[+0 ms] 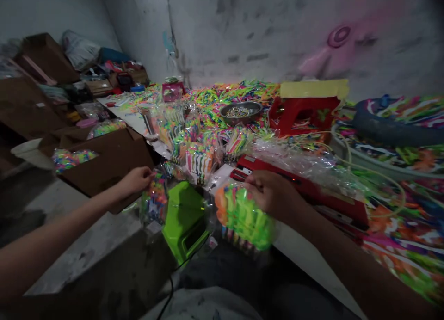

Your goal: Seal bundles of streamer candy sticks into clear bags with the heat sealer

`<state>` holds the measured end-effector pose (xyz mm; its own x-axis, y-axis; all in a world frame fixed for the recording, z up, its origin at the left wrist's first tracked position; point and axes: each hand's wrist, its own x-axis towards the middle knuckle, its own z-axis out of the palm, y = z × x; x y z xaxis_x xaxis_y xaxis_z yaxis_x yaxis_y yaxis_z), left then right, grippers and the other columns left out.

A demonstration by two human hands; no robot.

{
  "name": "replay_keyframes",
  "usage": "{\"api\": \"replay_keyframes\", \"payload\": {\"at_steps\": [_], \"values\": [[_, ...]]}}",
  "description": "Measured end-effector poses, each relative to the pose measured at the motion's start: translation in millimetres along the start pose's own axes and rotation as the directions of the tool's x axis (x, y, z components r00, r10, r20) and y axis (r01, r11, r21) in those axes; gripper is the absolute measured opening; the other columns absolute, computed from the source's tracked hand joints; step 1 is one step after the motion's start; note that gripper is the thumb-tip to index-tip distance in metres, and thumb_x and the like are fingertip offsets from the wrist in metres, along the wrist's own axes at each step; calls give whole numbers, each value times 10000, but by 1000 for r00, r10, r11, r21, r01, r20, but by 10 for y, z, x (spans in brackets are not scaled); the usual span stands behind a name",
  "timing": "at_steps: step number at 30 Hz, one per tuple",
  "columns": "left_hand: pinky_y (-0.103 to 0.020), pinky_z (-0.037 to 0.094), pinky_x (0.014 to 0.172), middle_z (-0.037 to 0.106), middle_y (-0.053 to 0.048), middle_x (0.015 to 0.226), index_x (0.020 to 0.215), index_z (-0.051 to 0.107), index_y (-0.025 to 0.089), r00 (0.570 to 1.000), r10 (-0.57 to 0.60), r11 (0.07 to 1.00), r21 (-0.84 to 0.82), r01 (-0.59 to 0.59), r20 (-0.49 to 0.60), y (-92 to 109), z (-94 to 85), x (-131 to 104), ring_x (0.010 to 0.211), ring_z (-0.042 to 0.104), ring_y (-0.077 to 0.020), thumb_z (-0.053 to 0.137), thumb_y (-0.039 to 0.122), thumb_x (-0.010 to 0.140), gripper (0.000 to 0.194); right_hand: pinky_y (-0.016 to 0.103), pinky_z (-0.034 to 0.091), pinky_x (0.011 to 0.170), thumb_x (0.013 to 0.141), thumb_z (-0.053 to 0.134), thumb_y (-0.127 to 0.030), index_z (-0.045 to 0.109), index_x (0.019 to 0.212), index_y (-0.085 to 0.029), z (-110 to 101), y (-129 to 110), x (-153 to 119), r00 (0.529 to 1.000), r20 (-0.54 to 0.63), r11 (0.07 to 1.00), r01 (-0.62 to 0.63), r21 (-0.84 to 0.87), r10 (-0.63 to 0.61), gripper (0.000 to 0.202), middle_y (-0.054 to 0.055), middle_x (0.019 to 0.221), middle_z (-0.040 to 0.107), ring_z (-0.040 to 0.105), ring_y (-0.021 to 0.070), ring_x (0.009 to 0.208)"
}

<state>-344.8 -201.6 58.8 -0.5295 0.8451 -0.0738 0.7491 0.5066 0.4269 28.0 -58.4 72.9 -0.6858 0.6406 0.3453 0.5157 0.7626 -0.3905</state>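
My left hand (137, 180) is closed in a pinch on the top of a clear plastic bag of small multicoloured pieces (157, 197), hanging beside the cardboard box. My right hand (268, 193) grips the upper edge of a clear bag of green and orange plastic pieces (244, 216). Between the two bags is a bright green plastic object (183, 213), perhaps a stool, with an opening in its side. Just beyond my right hand lies a long red bag sealer (333, 206) with a small lit light. Several filled clear bags (199, 158) are heaped ahead of both hands.
An open cardboard box (111, 160) with filled bags stands left. Loose colourful plastic pieces (222, 91) cover the table's back. A metal bowl (242, 114), a red plastic stool (305, 114) and a large tub (367, 156) stand there. A pink fan (338, 38) is at the wall.
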Motion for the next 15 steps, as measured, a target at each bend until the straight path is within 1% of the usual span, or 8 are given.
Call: {"api": "replay_keyframes", "payload": {"at_steps": [3, 5, 7, 9, 11, 13, 15], "values": [[-266, 380, 519, 599, -13, 533, 653, 534, 200, 997, -81, 995, -58, 80, -16, -434, 350, -34, 535, 560, -180, 500, 331, 766, 176, 269, 395, 669, 840, 540, -234, 630, 768, -196, 327, -293, 337, 998, 46, 997, -47, 57, 45, 121, 40, 809, 691, 620, 179, 769], [-254, 381, 520, 587, 0, 504, 646, 526, 203, 992, -124, 987, -107, 120, -35, -674, 523, -1, 523, 561, -170, 505, 286, 763, 145, 275, 399, 691, 853, 541, -224, 647, 826, -186, 609, -476, 551, 994, 60, 995, -94, 40, 92, 116, 59, 884, 702, 628, 194, 840], [-249, 376, 516, 564, 12, 475, 642, 519, 202, 983, -175, 972, -170, 165, -47, -848, 651, 65, 503, 554, -167, 523, 258, 756, 127, 282, 403, 699, 868, 527, -219, 653, 885, -173, 919, -630, 746, 990, 78, 993, -115, 10, 114, 135, 80, 957, 700, 630, 210, 902], [-244, 372, 510, 547, 21, 473, 643, 516, 198, 975, -216, 952, -236, 198, -54, -947, 755, 141, 496, 549, -163, 535, 240, 753, 119, 283, 410, 707, 878, 509, -205, 651, 936, -165, 1231, -749, 915, 987, 110, 993, -118, 1, 117, 159, 91, 1012, 694, 633, 215, 935], [-239, 375, 507, 544, 24, 495, 656, 519, 192, 971, -234, 937, -280, 209, -56, -980, 852, 210, 504, 551, -159, 531, 223, 759, 108, 283, 416, 725, 880, 499, -184, 648, 955, -159, 1521, -835, 1054, 984, 143, 994, -109, 0, 108, 169, 94, 1025, 695, 638, 216, 946], [-235, 386, 513, 544, 24, 515, 663, 511, 191, 969, -238, 932, -296, 209, -62, -963, 943, 266, 512, 556, -154, 517, 206, 772, 111, 281, 422, 737, 876, 497, -165, 644, 983, -153, 1776, -892, 1162, 981, 169, 996, -92, 2, 90, 182, 97, 1021, 699, 646, 218, 946], [-234, 397, 522, 536, 25, 522, 654, 486, 196, 966, -245, 926, -314, 210, -77, -912, 1025, 311, 518, 560, -150, 503, 191, 784, 131, 282, 433, 737, 868, 500, -149, 632, 1057, -143, 1988, -925, 1246, 977, 198, 997, -83, -2, 82, 231, 112, 1050, 696, 650, 228, 962]]}}
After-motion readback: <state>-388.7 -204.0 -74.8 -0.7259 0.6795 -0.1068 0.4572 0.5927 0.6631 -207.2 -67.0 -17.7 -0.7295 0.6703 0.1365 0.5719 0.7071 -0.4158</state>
